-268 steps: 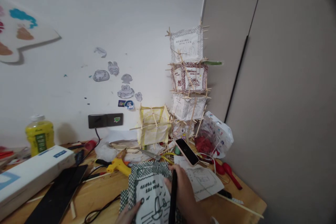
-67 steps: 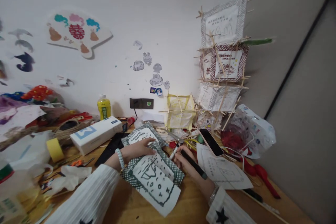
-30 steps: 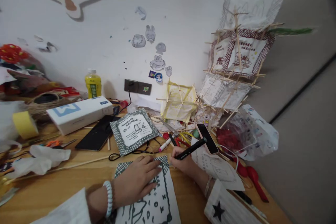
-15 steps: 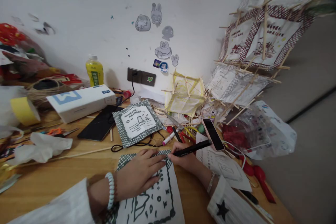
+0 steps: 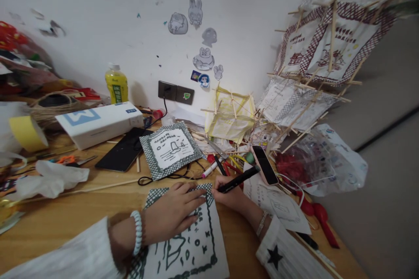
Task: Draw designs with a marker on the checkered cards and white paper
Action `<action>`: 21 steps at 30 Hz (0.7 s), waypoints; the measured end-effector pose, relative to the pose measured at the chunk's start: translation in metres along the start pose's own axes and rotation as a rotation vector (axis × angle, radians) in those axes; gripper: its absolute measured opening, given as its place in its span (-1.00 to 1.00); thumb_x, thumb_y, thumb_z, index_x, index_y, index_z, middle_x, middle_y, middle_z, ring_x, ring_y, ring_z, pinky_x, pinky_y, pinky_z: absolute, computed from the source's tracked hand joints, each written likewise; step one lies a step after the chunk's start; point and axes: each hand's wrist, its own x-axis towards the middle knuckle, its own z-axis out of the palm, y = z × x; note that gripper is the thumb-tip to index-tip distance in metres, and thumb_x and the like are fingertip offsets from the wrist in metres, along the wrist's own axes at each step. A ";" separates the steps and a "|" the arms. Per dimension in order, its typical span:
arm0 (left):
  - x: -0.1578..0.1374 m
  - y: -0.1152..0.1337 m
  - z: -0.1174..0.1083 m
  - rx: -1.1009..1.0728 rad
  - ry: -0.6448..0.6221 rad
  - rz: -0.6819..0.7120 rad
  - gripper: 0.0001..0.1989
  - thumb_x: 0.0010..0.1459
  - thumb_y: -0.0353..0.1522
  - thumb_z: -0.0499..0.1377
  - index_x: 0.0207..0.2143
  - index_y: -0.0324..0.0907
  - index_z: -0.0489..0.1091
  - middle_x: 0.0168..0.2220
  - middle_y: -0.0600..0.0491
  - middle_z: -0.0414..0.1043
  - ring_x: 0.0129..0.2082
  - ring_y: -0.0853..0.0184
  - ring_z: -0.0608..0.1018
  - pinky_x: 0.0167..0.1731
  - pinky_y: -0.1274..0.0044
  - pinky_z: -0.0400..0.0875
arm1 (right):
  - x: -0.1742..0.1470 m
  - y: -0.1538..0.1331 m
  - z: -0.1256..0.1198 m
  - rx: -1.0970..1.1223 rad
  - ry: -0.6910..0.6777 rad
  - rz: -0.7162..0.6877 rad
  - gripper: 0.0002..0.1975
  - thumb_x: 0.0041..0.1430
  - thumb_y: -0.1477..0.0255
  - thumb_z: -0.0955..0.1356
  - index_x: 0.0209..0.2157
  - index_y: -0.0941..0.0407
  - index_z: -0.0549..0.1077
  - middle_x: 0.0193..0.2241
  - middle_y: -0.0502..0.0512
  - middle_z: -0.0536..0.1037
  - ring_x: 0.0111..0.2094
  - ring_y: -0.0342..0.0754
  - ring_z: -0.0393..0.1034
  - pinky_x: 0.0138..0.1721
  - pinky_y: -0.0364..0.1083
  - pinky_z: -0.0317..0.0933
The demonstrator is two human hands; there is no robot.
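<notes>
My left hand lies flat, fingers stretched, across the upper part of a white sheet with a dark green drawing. It covers part of the picture and the patterned border. My right hand is closed round a black marker pen, whose back end points up to the right. The pen's tip sits by the sheet's top right corner, hidden by the fingers. Beyond the hands lies a finished-looking sheet with a green crosshatched border and a boat drawing.
Behind stand a white box, a black tablet-like slab and a yellow drink bottle. At right are a phone, a sketched paper, a plastic bag and a tall stick-and-paper lantern. Scissors lie near a pink-tipped marker.
The view has shifted slightly. My right hand and the marker have moved a little to the right along the sheet's top corner; my left hand stays on the sheet.
</notes>
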 end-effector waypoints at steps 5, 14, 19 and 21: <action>0.000 0.000 -0.001 0.012 -0.039 -0.010 -0.66 0.21 -0.35 0.04 0.05 -0.11 0.25 0.14 0.03 0.27 0.05 0.10 0.27 0.00 0.27 0.16 | 0.002 0.000 -0.002 0.041 -0.042 -0.002 -0.79 -0.17 0.60 0.28 -0.68 0.11 0.14 -0.68 -0.12 0.20 -0.59 -0.21 0.08 -0.55 -0.20 -0.04; 0.000 0.001 0.000 0.005 0.001 -0.004 -0.68 0.20 -0.36 0.04 0.02 -0.13 0.28 0.09 0.00 0.31 0.04 0.10 0.28 0.00 0.28 0.16 | -0.003 -0.008 -0.003 0.078 -0.046 -0.002 -0.84 -0.02 0.48 0.36 -0.59 0.12 0.29 -0.64 -0.11 0.28 -0.57 -0.20 0.13 -0.54 -0.20 0.02; -0.001 0.000 0.002 -0.001 0.010 -0.006 -0.66 0.20 -0.34 0.05 0.04 -0.12 0.26 0.08 0.00 0.31 0.04 0.10 0.28 0.00 0.28 0.15 | -0.002 -0.008 -0.002 0.040 -0.062 -0.033 -0.86 -0.03 0.48 0.38 -0.58 0.12 0.32 -0.63 -0.10 0.32 -0.56 -0.20 0.17 -0.53 -0.20 0.05; -0.001 0.000 0.002 0.001 0.011 -0.007 -0.65 0.20 -0.34 0.05 0.05 -0.12 0.26 0.09 0.00 0.31 0.04 0.10 0.28 0.00 0.28 0.16 | -0.003 -0.007 -0.002 0.025 -0.066 -0.025 -0.87 -0.04 0.49 0.38 -0.57 0.12 0.33 -0.63 -0.10 0.34 -0.57 -0.20 0.17 -0.54 -0.20 0.05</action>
